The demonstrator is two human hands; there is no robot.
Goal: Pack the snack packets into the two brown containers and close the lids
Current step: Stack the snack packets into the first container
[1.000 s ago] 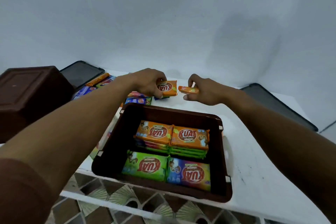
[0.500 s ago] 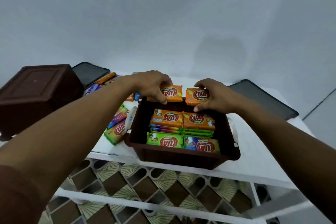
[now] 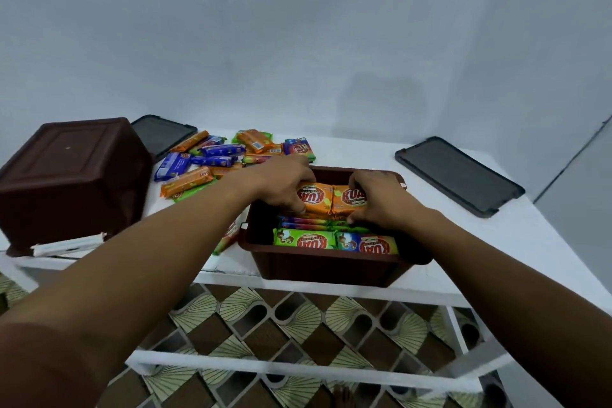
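Both forearms reach forward over the white table point(image 3: 530, 242) into the open brown container point(image 3: 331, 263). The left hand point(image 3: 284, 185), palm down, curls its fingers over one orange packet point(image 3: 314, 198) and grasps it. The right hand point(image 3: 381, 204) grasps a second orange packet point(image 3: 351, 197) in the same way, thumb at the near edge. The two packets touch side by side on the stack in the back row. Loose packets point(image 3: 215, 159) lie behind on the left, near the overturned container point(image 3: 73, 175).
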